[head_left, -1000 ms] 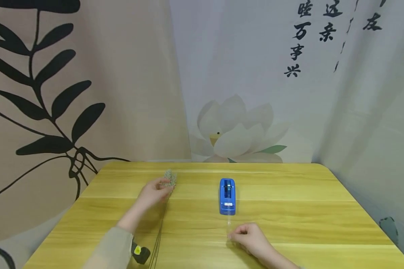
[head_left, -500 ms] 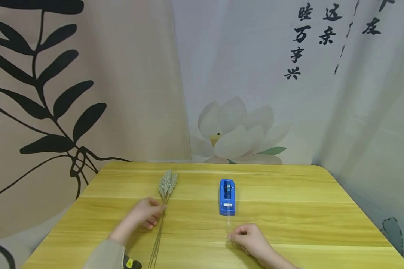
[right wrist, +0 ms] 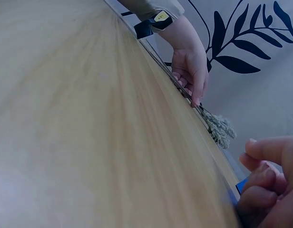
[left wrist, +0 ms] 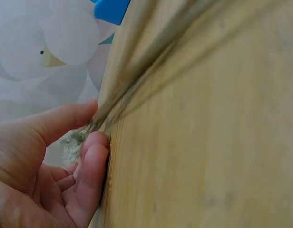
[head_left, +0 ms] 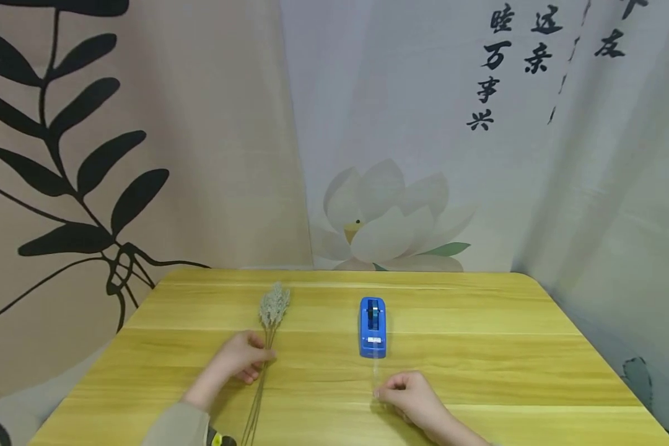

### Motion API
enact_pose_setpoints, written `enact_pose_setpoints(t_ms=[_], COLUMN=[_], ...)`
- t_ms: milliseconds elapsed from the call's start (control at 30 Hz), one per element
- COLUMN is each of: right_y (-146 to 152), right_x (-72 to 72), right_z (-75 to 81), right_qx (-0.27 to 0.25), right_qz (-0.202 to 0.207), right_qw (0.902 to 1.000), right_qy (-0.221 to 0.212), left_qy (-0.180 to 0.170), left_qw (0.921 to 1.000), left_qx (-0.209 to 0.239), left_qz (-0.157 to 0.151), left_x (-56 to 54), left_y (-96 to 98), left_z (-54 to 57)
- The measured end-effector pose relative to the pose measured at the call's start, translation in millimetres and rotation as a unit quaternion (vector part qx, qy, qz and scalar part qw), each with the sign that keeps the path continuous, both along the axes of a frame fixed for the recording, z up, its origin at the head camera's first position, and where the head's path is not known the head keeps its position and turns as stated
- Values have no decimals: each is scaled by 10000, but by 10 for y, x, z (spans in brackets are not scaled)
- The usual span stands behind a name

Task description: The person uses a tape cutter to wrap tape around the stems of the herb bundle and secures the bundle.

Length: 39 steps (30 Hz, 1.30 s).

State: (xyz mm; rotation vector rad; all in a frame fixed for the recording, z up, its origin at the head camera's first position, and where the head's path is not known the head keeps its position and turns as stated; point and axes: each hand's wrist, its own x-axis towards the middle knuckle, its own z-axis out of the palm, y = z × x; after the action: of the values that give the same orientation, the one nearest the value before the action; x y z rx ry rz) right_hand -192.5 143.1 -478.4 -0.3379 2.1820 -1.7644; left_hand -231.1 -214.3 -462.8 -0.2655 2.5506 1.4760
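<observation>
A bunch of dried grass stems with fluffy grey-green heads (head_left: 274,305) lies on the table, heads toward the far edge. My left hand (head_left: 238,357) pinches its thin stems (left wrist: 132,78) between thumb and fingers, a little below the heads. To the right stands a blue tape dispenser (head_left: 373,328), from which a strip of clear tape (head_left: 376,370) runs toward me. The strip's end is at the fingertips of my right hand (head_left: 415,401), which pinches it. In the right wrist view, my right hand's thumb and fingers are curled close together, and the tape hardly shows.
The wooden table (head_left: 507,347) reaches to a curtain (head_left: 228,155) printed with leaves, a lotus and writing. A black strap device with a yellow mark (right wrist: 161,20) sits at the left wrist.
My left hand has come down from the grass heads to the stems below them, uncovering the heads, and now grips there. My right hand stays at the tape's end.
</observation>
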Motion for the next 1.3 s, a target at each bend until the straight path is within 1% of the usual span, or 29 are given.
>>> enact_pose_setpoints(t_ms=[133,300,500,800,1000,1167,1233,1300], right_y=[-4,-10,-15,-18,-18,-14,-15,-18], right_x=[3,-2,0,-8,-18,-9,-5,-2], right_z=[3,1,-5,-27,-31,-26,-22,-17], right_qx=[53,159,127,108,131,100,67,25], right_qz=[-39,-94,-94,-101,-94,-83,-66,-46], right_qw=[10000,9998,9999,9999,9998,9999,9999,9999], right_qy=[-61,-57,-47,-67,-86,-79,-91,-111], left_qy=[37,155,270,302,457,460,431,440], left_qw=[9999,9996,9989,9982,9968,9979,9984,9983], left_qx=[-93,-143,-265,-443,-604,-418,-341,-361], left_qz=[74,183,266,258,251,177,141,157], left_x=[-18,-14,0,-5,15,29,30,33], left_y=[21,39,54,50,27,9,-12,-44], left_z=[-10,-21,2,16,73,128,136,136])
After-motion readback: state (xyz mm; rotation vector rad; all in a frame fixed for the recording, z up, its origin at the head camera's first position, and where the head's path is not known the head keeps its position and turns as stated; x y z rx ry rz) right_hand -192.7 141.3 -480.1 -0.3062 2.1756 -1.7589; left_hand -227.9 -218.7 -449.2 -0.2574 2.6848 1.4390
